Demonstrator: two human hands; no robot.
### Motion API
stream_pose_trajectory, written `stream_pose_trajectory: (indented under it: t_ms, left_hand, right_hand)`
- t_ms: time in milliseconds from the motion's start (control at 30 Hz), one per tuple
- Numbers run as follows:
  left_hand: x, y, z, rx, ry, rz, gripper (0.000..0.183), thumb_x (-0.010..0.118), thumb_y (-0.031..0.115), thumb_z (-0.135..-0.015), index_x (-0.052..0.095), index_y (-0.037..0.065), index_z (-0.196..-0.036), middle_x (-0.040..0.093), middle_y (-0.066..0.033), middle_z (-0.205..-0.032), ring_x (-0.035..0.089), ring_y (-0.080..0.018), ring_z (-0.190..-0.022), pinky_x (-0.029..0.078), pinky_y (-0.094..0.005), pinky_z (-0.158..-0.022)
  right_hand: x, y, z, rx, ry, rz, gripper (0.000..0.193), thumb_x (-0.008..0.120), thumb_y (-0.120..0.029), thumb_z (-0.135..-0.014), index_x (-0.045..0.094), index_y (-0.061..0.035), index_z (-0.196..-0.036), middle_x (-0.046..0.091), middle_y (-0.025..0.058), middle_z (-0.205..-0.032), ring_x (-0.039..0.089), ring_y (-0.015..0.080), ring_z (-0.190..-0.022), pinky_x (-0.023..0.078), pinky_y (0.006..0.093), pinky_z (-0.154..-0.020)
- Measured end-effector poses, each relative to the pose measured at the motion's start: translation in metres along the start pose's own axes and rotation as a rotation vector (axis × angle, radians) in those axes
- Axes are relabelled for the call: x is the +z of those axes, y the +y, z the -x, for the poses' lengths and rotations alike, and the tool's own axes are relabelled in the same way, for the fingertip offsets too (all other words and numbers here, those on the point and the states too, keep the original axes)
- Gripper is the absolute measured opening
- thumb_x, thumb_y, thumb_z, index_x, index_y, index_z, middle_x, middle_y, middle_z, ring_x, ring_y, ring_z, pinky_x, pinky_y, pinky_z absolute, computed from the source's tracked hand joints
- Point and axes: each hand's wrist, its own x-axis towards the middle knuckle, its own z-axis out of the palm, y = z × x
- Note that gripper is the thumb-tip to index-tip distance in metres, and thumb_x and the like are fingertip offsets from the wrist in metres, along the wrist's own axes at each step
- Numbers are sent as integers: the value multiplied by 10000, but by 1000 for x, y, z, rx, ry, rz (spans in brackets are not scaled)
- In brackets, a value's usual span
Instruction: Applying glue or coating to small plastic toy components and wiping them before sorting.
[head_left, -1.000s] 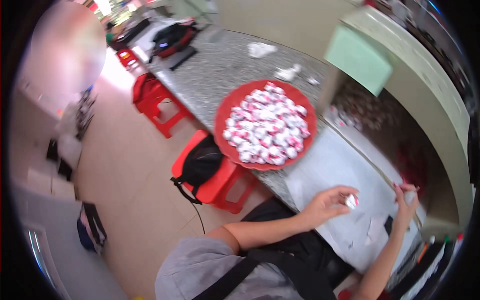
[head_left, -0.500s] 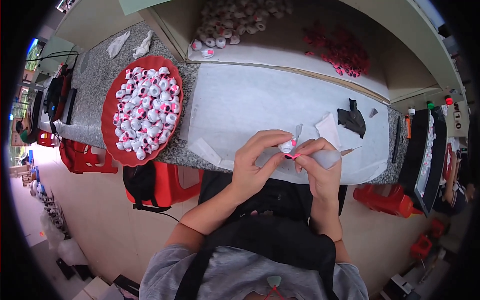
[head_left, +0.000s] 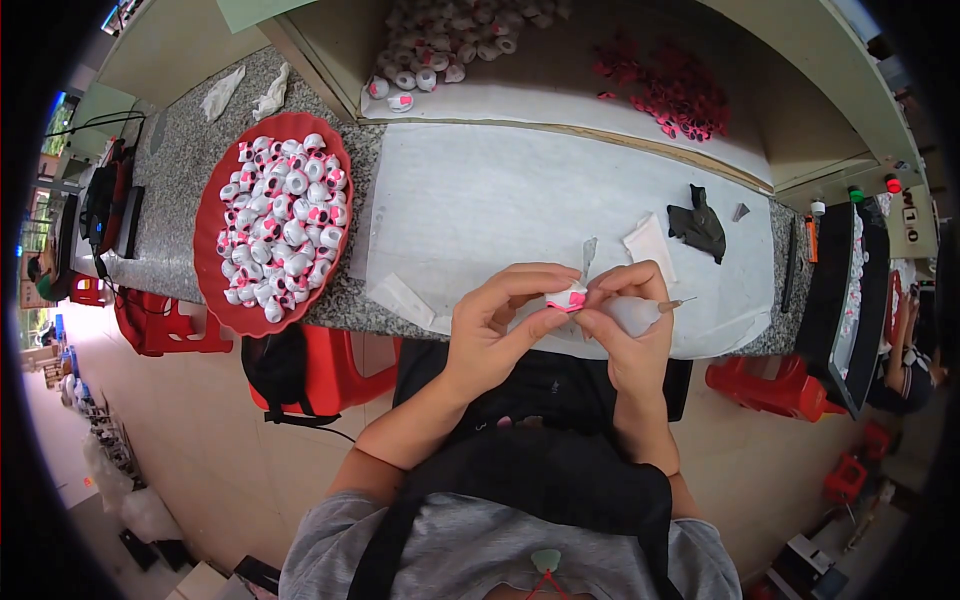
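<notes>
Over the near edge of the worktable, a small white piece with pink trim (head_left: 566,300) is pinched between the fingertips of both hands. My left hand (head_left: 486,328) grips its left side with thumb and fingers. My right hand (head_left: 636,352) presses on its right side. Tucked in the right hand is also a translucent squeeze bottle (head_left: 634,316), its thin needle tip pointing right. Fingers hide part of the piece. To the left, a red scalloped tray (head_left: 207,262) is heaped with similar white and pink pieces (head_left: 284,220).
White paper (head_left: 470,190) covers the tabletop. A crumpled black wrapper (head_left: 697,226) and a folded white cloth (head_left: 652,246) lie at right. On the shelf behind are white pieces (head_left: 426,78) and a pile of pink parts (head_left: 680,100). Red stools (head_left: 330,365) stand below.
The small piece has been turned in my fingers, so its pink trim faces differently. My right fingers have shifted around it, and the bottle has tilted slightly. The view has moved a little.
</notes>
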Motion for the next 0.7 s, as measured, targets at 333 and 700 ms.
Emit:
stream_pose_trajectory:
  t_ms: [333, 700]
  left_hand:
    - [-6, -2, 0, -74, -115, 141, 254, 550, -51, -682, 524, -27, -933, 546, -119, -928, 490, -190, -937, 256, -353, -934]
    - [-8, -4, -2, 30, -146, 40, 206, 605, 12, -656, 571, 27, -858, 581, -92, -878, 511, -214, -930, 240, -421, -927]
  right_hand:
    - [-7, -3, 0, 84, -197, -77, 277, 614, 54, -629, 538, 22, -893, 553, 52, -732, 499, 71, -617, 401, 201, -606]
    - [-9, 1, 3, 77, -210, -110, 273, 659, -19, -599, 517, 33, -826, 559, 138, -828, 535, 139, -657, 426, 221, -506]
